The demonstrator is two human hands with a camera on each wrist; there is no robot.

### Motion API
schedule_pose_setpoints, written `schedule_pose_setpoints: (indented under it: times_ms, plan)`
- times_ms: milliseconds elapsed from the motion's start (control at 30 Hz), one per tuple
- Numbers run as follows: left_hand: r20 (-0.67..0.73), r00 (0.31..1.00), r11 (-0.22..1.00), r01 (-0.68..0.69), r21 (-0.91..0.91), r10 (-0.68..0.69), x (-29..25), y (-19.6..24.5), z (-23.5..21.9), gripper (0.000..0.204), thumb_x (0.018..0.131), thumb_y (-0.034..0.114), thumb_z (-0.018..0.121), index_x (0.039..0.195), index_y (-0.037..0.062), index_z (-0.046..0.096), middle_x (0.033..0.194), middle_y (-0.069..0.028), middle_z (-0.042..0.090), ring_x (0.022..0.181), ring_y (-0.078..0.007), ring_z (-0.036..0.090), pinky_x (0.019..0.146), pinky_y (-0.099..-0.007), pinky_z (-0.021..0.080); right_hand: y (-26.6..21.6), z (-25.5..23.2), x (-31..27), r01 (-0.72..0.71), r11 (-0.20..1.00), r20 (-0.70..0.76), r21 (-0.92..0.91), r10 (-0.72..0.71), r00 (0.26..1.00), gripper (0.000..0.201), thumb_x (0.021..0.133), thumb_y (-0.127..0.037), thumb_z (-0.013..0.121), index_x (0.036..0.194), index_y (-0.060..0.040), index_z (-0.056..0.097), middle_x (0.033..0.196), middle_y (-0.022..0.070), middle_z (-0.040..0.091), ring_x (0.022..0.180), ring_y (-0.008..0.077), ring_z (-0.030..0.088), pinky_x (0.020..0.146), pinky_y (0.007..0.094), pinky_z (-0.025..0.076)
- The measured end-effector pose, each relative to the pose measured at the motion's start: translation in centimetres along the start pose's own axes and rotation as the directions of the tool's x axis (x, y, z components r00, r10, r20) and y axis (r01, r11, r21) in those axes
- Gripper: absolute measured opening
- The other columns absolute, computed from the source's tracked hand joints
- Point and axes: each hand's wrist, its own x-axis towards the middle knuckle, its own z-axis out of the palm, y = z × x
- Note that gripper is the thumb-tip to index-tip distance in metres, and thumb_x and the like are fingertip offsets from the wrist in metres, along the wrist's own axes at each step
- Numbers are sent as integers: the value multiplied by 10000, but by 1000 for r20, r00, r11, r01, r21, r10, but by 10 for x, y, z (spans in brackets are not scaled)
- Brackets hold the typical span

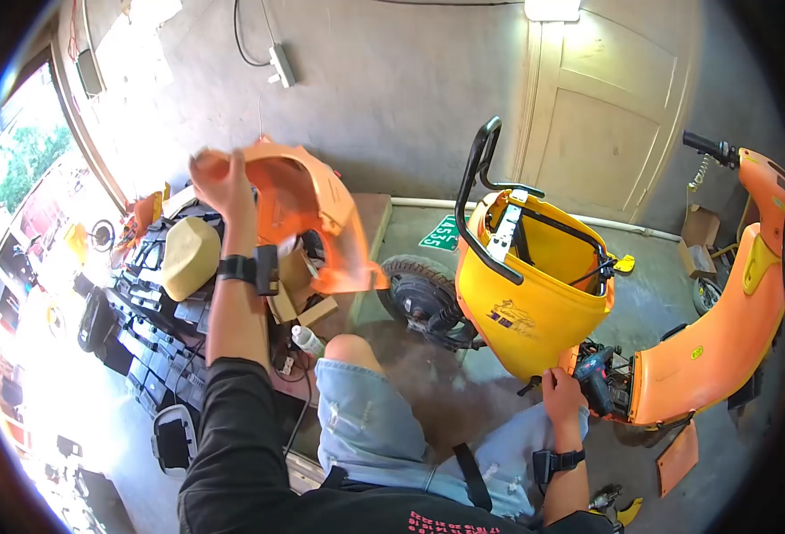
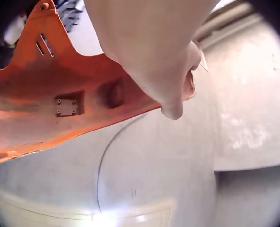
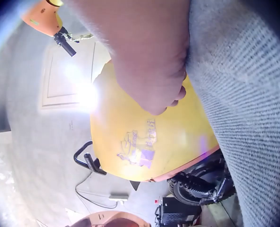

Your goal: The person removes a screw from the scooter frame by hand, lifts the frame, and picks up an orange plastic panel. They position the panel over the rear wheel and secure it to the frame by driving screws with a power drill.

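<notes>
My raised left hand (image 1: 223, 182) grips one end of a curved orange plastic scooter panel (image 1: 334, 209). The left wrist view shows the panel's inner face (image 2: 36, 106), with two slots and a square recess with small holes; most of my left fingers are hidden behind its edge. My right hand (image 1: 563, 398) is by my right knee, fingers loosely curled, with nothing visible in them. Close to its right, a dark teal power drill (image 1: 595, 378) lies at the scooter's footwell. The yellow scooter body (image 3: 178, 127) stands behind my right hand in the right wrist view.
The scooter's orange front (image 1: 712, 347) is at the right, and its rear wheel (image 1: 419, 289) shows left of the yellow body. Cluttered black parts (image 1: 157, 329), a beige seat-like piece (image 1: 190, 258) and a white bottle (image 1: 306, 340) are at the left. An orange flap (image 1: 678, 458) lies lower right.
</notes>
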Motion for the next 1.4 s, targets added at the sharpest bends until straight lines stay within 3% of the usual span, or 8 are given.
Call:
schedule_pose_setpoints:
  times_ms: [167, 400, 533, 700, 767, 900, 1100, 1400]
  plan:
    - [-161, 809, 813, 579, 57, -565, -64, 1, 3, 897, 697, 343, 807, 1444, 122, 362, 1424, -268, 245, 1247, -388, 421, 1021, -438, 443, -5, 5, 4, -55, 998, -17, 37, 56, 998, 215, 906, -230, 593, 866, -26, 652, 724, 181, 652, 669, 362, 639, 602, 417, 495]
    - [-166, 926, 919, 290, -267, -340, -122, -45, -6, 703, 750, 140, 789, 1334, -54, 449, 1227, -152, 548, 1076, -244, 568, 958, -352, 478, -7, 51, 4, -127, 971, 246, 202, 75, 966, 305, 950, -287, 552, 887, -12, 669, 729, 136, 681, 613, 242, 628, 566, 354, 476]
    - [-88, 863, 815, 428, -391, -497, -145, -81, 0, 701, 770, 162, 776, 1343, -19, 414, 1237, -139, 532, 1068, -223, 571, 916, -359, 502, -58, 96, 17, -682, 585, 726, 439, 216, 653, 545, 997, -486, 422, 1117, 15, 600, 839, 97, 703, 524, 82, 469, 445, 223, 326]
    - [87, 791, 622, 538, -570, -605, -142, -67, -7, 731, 840, 120, 702, 1422, 33, 268, 1263, -100, 489, 1067, -188, 552, 899, -328, 497, -97, 169, 46, -935, 58, 917, 350, 184, 355, 701, 964, -634, 354, 1173, 6, 551, 998, 116, 702, 512, 85, 442, 416, 198, 283]
    - [103, 809, 613, 515, -599, -579, -149, -84, -10, 770, 814, 117, 731, 1422, 39, 266, 1210, -85, 511, 1032, -169, 561, 890, -308, 489, -110, 176, 54, -903, -172, 902, 394, -115, 415, 734, 940, -679, 337, 1145, -13, 568, 1011, 114, 689, 549, 86, 453, 413, 193, 266]
    - [110, 814, 631, 519, -576, -570, -149, -91, -13, 681, 870, 112, 681, 1416, 41, 279, 1256, -91, 474, 1103, -177, 526, 948, -308, 458, -112, 208, 64, -901, -228, 908, 371, -118, 403, 663, 930, -674, 382, 1040, -58, 602, 877, 41, 670, 578, 89, 457, 433, 214, 267]
    - [226, 808, 655, 577, -488, -544, -140, -102, -20, 731, 893, 285, 647, 1472, 149, 222, 1174, -52, 540, 1083, -152, 517, 958, -353, 399, -132, 223, 71, -928, -148, 917, 343, -159, 365, 516, 940, -620, 444, 1015, -130, 582, 789, 1, 557, 586, 92, 461, 448, 211, 278]
    - [303, 803, 572, 583, -577, -513, -118, -100, -26, 699, 925, 244, 630, 1480, 115, 225, 1205, -55, 502, 1054, -137, 521, 908, -310, 431, -165, 222, 62, -807, -32, 803, 589, -90, 590, 120, 979, -206, 549, 997, -95, 509, 864, 18, 574, 648, 89, 486, 477, 202, 331]
